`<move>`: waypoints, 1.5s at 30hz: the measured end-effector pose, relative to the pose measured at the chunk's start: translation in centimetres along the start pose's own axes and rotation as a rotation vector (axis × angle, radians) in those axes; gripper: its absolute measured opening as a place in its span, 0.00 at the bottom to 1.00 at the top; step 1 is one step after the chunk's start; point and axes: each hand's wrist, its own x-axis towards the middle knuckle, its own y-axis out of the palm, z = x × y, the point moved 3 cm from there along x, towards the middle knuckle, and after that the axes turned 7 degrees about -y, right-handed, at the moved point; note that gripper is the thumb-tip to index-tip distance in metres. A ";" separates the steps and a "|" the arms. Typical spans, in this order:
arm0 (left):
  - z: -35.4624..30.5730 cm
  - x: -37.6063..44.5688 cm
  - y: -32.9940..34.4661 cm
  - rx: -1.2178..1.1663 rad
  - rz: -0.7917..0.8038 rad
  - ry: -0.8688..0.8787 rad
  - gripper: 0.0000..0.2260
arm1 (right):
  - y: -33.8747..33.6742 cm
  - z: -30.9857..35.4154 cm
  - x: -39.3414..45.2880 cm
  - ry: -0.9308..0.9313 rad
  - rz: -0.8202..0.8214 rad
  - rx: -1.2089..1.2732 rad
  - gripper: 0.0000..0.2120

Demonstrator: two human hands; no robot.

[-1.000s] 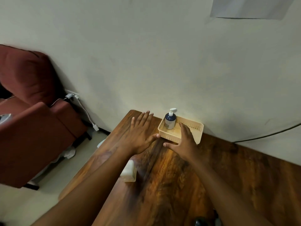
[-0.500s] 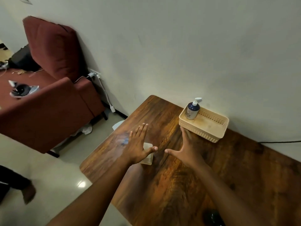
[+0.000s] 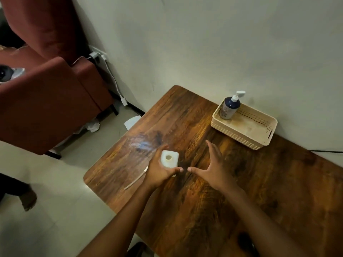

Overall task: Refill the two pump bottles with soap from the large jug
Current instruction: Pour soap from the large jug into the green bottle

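Now the left hand (image 3: 157,172) curls around a white open-topped bottle (image 3: 169,160) standing on the wooden table (image 3: 241,191), fingers behind it and thumb in front, well short of the cream basket (image 3: 246,135) by the wall. Just right of that bottle the right hand (image 3: 213,168) is spread wide and holds nothing. A blue pump bottle (image 3: 230,108) stands upright in the basket's far-left corner, and a thin pump tube (image 3: 136,178) lies on the table left of the white bottle.
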 end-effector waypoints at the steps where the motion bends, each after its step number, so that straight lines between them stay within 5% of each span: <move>1: 0.4 0.0 0.2 -0.019 -0.006 -0.002 0.44 | 0.2 -0.1 0.1 0.003 -0.002 0.009 0.57; 17: 1.4 0.0 1.2 -0.085 -0.063 -0.027 0.32 | 0.6 -0.9 1.2 0.073 -0.044 0.139 0.56; 27: -6.6 -1.3 6.4 -0.096 0.155 0.153 0.32 | -8.3 -3.6 -3.3 0.156 -0.165 0.239 0.56; 36: -11.9 -5.8 14.5 -0.012 0.359 0.169 0.43 | -13.4 -9.6 -11.9 0.282 -0.277 0.248 0.53; 45: -12.2 -9.3 18.5 0.033 0.411 0.244 0.37 | -11.9 -14.6 -20.8 0.451 -0.176 0.411 0.59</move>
